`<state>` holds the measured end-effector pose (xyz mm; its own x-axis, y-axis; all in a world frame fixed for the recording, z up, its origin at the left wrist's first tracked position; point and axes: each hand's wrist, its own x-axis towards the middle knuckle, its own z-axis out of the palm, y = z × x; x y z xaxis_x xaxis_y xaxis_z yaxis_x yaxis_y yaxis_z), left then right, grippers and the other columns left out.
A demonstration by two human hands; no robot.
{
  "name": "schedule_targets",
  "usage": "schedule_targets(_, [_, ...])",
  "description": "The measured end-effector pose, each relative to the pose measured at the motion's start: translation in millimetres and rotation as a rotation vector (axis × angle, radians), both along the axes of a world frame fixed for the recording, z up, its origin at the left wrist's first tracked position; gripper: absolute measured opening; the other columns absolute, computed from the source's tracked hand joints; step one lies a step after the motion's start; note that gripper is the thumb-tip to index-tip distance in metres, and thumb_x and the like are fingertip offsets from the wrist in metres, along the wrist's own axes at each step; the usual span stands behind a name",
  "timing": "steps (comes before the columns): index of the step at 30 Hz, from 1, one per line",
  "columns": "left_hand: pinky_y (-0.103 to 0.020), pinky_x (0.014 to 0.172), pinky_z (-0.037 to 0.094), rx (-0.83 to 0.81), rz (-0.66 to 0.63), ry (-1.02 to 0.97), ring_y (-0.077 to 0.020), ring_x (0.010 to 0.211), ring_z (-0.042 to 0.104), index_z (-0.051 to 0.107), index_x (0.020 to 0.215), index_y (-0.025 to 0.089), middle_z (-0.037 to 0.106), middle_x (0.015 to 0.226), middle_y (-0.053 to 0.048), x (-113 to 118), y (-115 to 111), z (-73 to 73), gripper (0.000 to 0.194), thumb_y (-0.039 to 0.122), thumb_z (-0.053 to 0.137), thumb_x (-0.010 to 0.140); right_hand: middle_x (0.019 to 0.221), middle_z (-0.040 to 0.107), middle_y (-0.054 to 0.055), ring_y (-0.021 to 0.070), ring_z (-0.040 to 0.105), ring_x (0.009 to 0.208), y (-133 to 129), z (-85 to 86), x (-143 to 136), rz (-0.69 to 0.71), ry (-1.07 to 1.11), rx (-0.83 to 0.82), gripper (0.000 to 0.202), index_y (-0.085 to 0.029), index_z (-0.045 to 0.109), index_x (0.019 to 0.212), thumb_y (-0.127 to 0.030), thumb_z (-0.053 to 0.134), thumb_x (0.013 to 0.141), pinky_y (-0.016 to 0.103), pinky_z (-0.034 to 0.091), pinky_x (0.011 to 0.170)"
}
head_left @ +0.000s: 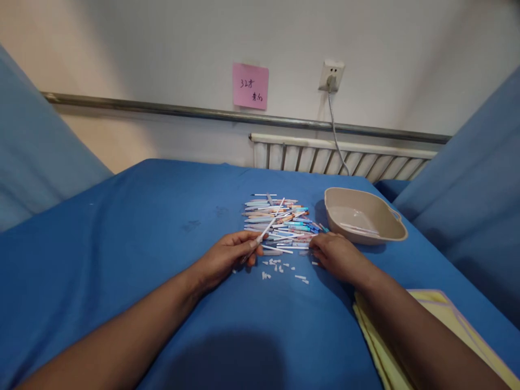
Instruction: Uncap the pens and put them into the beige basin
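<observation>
My left hand [231,252] is closed around a slim white pen refill [268,227], its upper end slanting up over the pile. A translucent piece shows at its lower end by my thumb. My right hand [337,253] is at the pile's right edge, fingers curled down; anything in its fingertips is hidden. Between and beyond my hands lies a pile of pens and pen parts [276,219], in pale blue, orange, teal and white. Several small white tips [277,265] are scattered on the cloth in front of the pile.
A beige plastic basin [392,230] at the right holds a few white sticks [359,229]. A folded yellow cloth [433,314] lies under my right forearm. Blue cloth [122,227] covers the table. Behind are a metal rail [182,112], a radiator [309,154] and a plugged-in cord [333,122].
</observation>
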<state>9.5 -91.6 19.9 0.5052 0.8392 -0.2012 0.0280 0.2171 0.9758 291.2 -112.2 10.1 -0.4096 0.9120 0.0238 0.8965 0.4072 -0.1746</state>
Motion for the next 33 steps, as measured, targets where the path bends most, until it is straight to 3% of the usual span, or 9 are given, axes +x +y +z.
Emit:
schedule_targets(8, [-0.020,0.052,0.038,-0.073,-0.070,-0.083,-0.0105,0.063,0.057,0.059,0.107,0.013,0.066,0.089,-0.008,1,-3,2.0,0.031,0.032,0.063,0.082,0.091,0.065,0.009,0.0218,0.057,0.085,-1,-4.8,2,0.009,0.058,-0.011,0.015,-0.017,0.060,0.095,-0.015,0.052,0.081,0.030,0.039,0.075])
schedule_targets(15, [-0.021,0.057,0.041,-0.008,-0.053,0.011,-0.0075,0.060,0.053,0.060,0.104,0.013,0.065,0.085,-0.004,2,-4,0.8,0.031,0.030,0.068,0.079,0.086,0.058,0.005,0.0165,0.056,0.074,-5,-1.3,-8,-0.001,0.508,0.100,0.015,-0.017,0.053,0.101,-0.020,0.048,0.087,0.027,0.043,0.066])
schedule_targets(19, [-0.021,0.057,0.040,0.051,-0.047,0.080,-0.0071,0.059,0.052,0.063,0.102,0.014,0.064,0.081,-0.002,4,-4,0.0,0.030,0.030,0.068,0.078,0.089,0.059,0.005,0.0170,0.056,0.083,-10,4.7,-14,0.102,0.618,0.147,0.016,-0.020,0.058,0.102,-0.020,0.046,0.090,0.029,0.044,0.074])
schedule_targets(33, [-0.021,0.055,0.039,0.170,-0.116,0.210,-0.0089,0.061,0.050,0.065,0.100,0.014,0.061,0.078,-0.002,6,-5,0.0,0.030,0.034,0.064,0.078,0.094,0.063,0.006,0.0181,0.059,0.091,-10,2.3,-15,0.103,0.744,0.162,0.019,-0.022,0.063,0.101,-0.021,0.047,0.091,0.032,0.046,0.082])
